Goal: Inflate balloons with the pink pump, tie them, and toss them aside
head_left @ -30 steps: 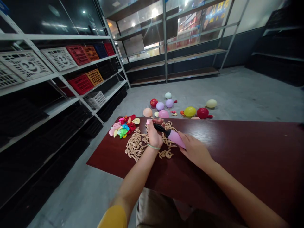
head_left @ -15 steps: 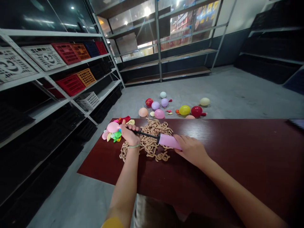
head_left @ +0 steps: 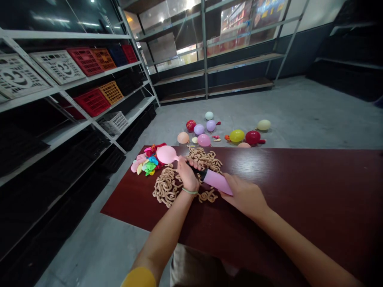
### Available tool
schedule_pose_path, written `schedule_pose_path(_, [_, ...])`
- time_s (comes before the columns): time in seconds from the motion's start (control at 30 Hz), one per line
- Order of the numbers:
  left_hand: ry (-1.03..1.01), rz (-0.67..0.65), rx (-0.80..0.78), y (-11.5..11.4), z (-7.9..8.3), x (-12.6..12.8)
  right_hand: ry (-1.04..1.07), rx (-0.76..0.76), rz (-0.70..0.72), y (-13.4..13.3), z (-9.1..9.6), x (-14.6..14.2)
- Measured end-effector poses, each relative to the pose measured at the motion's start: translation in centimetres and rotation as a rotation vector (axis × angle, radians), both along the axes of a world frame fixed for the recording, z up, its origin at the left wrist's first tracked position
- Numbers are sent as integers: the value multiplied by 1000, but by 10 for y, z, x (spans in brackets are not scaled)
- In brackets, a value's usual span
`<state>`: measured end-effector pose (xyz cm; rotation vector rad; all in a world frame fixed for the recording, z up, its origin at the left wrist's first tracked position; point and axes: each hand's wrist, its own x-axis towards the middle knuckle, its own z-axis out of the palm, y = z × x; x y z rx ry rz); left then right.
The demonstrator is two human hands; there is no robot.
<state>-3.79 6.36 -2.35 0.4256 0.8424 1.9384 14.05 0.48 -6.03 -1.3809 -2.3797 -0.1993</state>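
My left hand (head_left: pixel 187 175) is closed round the black handle end of a pink hand pump (head_left: pixel 216 180), and a partly filled pink balloon (head_left: pixel 166 154) sticks out beyond that hand. My right hand (head_left: pixel 243 195) grips the pump's pink barrel from the right. Both hands are over a heap of tan curly cords (head_left: pixel 170 185) lying on the dark red table (head_left: pixel 299 199). A small pile of flat coloured balloons (head_left: pixel 146 164) lies just left of the pink balloon.
Several inflated balloons (head_left: pixel 237 135) lie on the grey floor beyond the table. Metal shelving with white, red and orange crates (head_left: pixel 89 59) runs along the left. More shelving (head_left: pixel 209 71) stands at the back.
My left hand has pushed the pump handle back in toward the barrel after pulling it out. The pink balloon at the pump's end has grown larger.
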Motion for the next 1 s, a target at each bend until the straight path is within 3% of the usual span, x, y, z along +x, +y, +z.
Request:
schedule_pose_path(0.1, [10, -17, 12, 0, 7, -10, 35, 1, 63, -1, 6, -6])
schedule_pose_path(0.2, [13, 11, 52, 2, 18, -35, 28, 70, 110, 2, 11, -2])
schedule_pose_path(0.4, [-23, 199, 25, 11, 22, -79, -91, 173, 151, 9, 17, 20])
schedule_pose_path(0.47, [-43, 206, 19, 12, 18, -76, -103, 178, 131, 7, 17, 21])
schedule_pose_path(0.57, [-54, 159, -1, 8, 10, -51, -104, 130, 71, 3, 14, 15])
schedule_pose_path(0.67, [-28, 8, -17, 3, 0, -18, -56, 42, 13, 0, 5, 7])
schedule_pose_path(0.77, [5, -55, -25, 0, -7, 1, 2, -47, 3, 0, -4, 2])
schedule_pose_path(0.87, [22, -42, -30, 2, -7, -4, 39, -119, 52, 2, -7, 2])
schedule_pose_path(1.0, [15, 35, -9, 8, 6, -38, 66, -125, 125, 6, -3, 13])
